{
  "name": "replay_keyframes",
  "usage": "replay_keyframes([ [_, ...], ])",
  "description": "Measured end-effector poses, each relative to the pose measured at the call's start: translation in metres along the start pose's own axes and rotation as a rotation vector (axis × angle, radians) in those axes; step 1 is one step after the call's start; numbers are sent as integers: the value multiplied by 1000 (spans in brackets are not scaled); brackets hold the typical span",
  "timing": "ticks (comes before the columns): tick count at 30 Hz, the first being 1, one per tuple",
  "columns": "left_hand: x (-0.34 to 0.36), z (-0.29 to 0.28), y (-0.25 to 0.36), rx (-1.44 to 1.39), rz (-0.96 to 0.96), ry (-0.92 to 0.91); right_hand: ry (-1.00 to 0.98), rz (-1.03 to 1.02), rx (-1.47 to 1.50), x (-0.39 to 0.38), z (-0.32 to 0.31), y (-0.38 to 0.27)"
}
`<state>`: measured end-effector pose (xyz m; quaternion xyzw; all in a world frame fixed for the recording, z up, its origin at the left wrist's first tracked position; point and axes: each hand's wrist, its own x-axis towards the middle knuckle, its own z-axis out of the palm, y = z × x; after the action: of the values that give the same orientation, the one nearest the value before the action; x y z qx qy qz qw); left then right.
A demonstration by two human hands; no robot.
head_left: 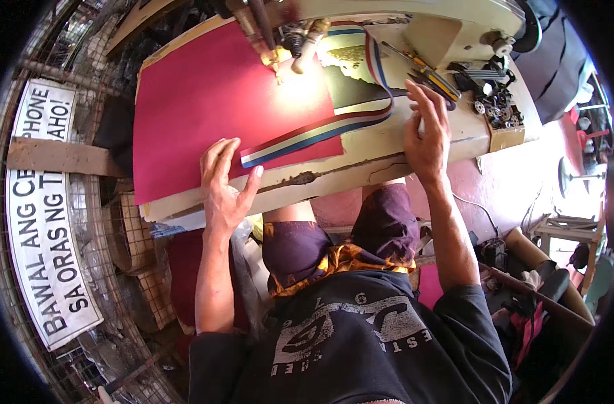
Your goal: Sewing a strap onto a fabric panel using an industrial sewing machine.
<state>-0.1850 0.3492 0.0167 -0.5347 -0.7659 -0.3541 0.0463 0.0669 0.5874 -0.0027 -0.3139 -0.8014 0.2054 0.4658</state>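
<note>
A tricolour ribbon (300, 137), striped red, white and blue, lies across a red sheet (206, 108) on the sewing machine table (381, 145). It bends at the right and runs back toward the machine. My left hand (223, 185) is at the sheet's near edge, beside the ribbon's cut end, with thumb and fingers apart and nothing visible in it. To the right, my right hand (429, 135) is over the table's front edge, near the ribbon's bend, fingers raised and loosely bent. A small pale spot shows by its palm; I cannot make out what it is.
The sewing machine (293, 47) stands at the back, its lamp lighting the sheet. Right of the ribbon lie a yellow-black cutter (441, 82) and a box of small metal parts (505, 114). Wire mesh with a white sign (48, 202) rises at the left.
</note>
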Motion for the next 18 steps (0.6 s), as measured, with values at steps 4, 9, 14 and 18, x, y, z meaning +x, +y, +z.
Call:
replay_keyframes([
  [4,0,5,-5,-39,2,37,66,-172,-80,-13,9,-18],
  [9,0,6,-4,-44,-4,43,-167,-424,1,-31,35,-63],
  [14,1,3,0,-271,-88,89,-345,-414,105,-40,62,-91],
  [18,7,3,6,-443,-183,33,-296,-327,78,-44,69,-95],
])
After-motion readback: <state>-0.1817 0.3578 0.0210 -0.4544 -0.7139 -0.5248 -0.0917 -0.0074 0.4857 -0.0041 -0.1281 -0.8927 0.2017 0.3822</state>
